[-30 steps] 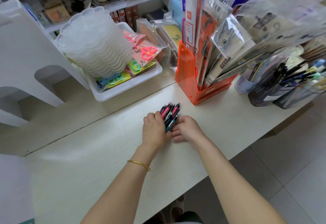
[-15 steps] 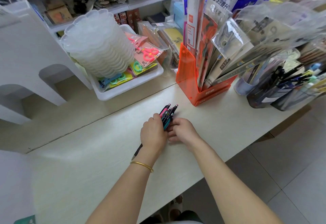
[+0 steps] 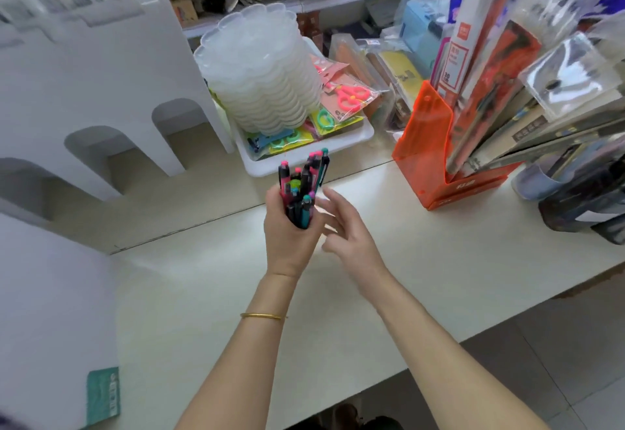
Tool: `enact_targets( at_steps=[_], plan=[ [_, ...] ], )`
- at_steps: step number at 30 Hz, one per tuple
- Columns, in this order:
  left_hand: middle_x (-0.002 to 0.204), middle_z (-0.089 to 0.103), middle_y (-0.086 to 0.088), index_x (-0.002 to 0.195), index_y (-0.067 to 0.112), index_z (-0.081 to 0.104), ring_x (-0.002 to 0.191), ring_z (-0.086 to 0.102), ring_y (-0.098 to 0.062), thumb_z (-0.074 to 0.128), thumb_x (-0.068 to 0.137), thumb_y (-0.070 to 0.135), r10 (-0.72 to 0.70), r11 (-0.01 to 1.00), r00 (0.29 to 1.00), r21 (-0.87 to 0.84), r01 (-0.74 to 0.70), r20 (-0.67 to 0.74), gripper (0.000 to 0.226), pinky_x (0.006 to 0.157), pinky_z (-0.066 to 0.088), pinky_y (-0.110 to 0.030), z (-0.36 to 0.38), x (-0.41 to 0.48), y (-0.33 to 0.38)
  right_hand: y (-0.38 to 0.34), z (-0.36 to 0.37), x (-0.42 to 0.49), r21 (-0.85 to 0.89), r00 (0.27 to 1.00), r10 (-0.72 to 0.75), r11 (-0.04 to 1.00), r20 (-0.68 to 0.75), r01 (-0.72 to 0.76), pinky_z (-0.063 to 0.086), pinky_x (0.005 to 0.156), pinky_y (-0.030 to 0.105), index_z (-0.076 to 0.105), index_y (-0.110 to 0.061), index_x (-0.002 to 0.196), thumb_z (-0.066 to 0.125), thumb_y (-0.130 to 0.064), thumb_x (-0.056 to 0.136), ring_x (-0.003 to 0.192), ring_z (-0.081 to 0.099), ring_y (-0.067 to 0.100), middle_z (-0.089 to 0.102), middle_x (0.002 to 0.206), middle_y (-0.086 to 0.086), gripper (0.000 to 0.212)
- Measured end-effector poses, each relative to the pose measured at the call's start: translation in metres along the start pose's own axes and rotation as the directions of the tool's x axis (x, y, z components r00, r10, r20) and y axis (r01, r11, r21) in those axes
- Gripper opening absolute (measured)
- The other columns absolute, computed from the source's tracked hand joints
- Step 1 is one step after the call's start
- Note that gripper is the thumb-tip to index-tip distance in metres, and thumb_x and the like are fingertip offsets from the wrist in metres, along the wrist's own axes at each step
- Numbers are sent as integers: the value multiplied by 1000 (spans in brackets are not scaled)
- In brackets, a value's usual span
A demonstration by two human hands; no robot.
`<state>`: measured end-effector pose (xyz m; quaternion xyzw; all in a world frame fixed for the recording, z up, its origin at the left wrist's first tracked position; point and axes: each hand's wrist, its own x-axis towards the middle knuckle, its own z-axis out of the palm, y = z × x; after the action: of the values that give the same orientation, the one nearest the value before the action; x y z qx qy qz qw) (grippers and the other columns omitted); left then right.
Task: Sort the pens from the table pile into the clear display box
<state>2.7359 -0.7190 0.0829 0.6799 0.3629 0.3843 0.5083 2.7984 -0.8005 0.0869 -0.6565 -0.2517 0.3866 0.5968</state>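
Now, left hand [image 3: 287, 240]: curled round a bunch of pens, raised off the table [image 3: 439, 260]; half a second ago it pressed them flat on the top.
Pens [image 3: 302, 186]: upright in the left fist, pink and teal clicker ends sticking up above the fingers; earlier they lay on their sides between both hands.
Right hand [image 3: 348, 226]: fingers spread and relaxed, holding nothing, just right of the bunch; whether the fingertips touch the pens is unclear. Earlier it was closed against the bunch.
Bracelet [image 3: 260, 316]: thin gold band on the left wrist.
Beyond the hands: white tray [image 3: 304, 155] of packaged scissors.
Right of the hands: orange holder [image 3: 422, 145].
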Motion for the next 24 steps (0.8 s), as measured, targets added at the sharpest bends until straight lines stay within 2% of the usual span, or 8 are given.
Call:
enact_targets(
  at_steps=[3, 5, 8, 10, 12, 18, 21, 24],
  plan=[
    [88, 53, 12, 96, 39, 43, 75, 57, 4, 65, 70, 15, 0, 1000, 999, -1, -1, -42, 42, 64, 44, -12, -6, -8, -18, -8, 16, 1, -67, 996, -57, 996, 76, 62, 45, 97, 23, 44, -22, 134, 64, -13, 72, 120, 53, 2, 58, 126, -5, 65],
    [91, 53, 9, 98, 40, 43, 77, 57, 3, 63, 72, 23, 37, 999, 998, 12, -36, -56, 37, 65, 47, -16, -10, -10, -28, -12, 23, 3, -137, 992, -60, 988, 109, 74, 43, 85, 7, 45, -28, 128, 72, -10, 78, 108, 53, -13, 59, 116, -17, 59],
    [102, 56, -4, 111, 32, 42, 84, 60, -3, 64, 73, 26, -8, 1000, 999, 21, 9, -45, 44, 74, 56, -33, -14, -14, -44, -9, 27, 4, -212, 990, -83, 972, 115, 106, 40, 84, 4, 46, -40, 120, 74, -13, 79, 107, 52, -13, 57, 116, -21, 56],
    [113, 56, -10, 112, 48, 41, 86, 62, -7, 67, 71, 22, -85, 996, 996, -6, 85, -18, 56, 75, 57, -46, -15, -20, -48, -5, 28, 2, -233, 992, -54, 969, 112, 79, 40, 83, 5, 47, -42, 117, 73, -22, 76, 109, 52, -10, 57, 118, -18, 53],
    [116, 57, -2, 103, 69, 35, 86, 61, 2, 69, 69, 19, -111, 994, 994, -2, 111, -21, 69, 76, 57, -40, -16, -25, -50, 0, 28, 1, -260, 993, -30, 964, 118, 60, 40, 86, 7, 48, -36, 124, 71, -28, 73, 110, 52, -8, 56, 123, -15, 56],
    [102, 53, 38, 110, 31, 46, 90, 55, 17, 69, 68, 29, -133, 990, 991, -35, 134, 32, 48, 73, 44, -6, -15, -29, -48, 7, 25, -1, -320, 991, -29, 945, 130, 69, 42, 98, 19, 35, -52, 128, 73, -29, 77, 120, 50, 0, 52, 130, -18, 68],
    [92, 61, 32, 104, 37, 49, 81, 61, 4, 66, 70, 32, -206, 977, 974, -43, 211, 91, 39, 75, 53, -25, -14, -25, -50, 10, 27, 1, -350, 995, -13, 936, 100, 48, 46, 92, 27, 45, -37, 123, 66, -40, 72, 113, 54, 6, 59, 117, -14, 56],
    [75, 62, 19, 101, 24, 52, 68, 59, -9, 63, 74, 23, -244, 964, 957, -69, 257, 154, 30, 64, 52, -39, -18, -16, -44, 6, 26, 3, -365, 995, -7, 930, 104, 45, 40, 90, 19, 45, -35, 126, 62, -42, 74, 117, 49, 1, 55, 121, -18, 55]
  ],
)
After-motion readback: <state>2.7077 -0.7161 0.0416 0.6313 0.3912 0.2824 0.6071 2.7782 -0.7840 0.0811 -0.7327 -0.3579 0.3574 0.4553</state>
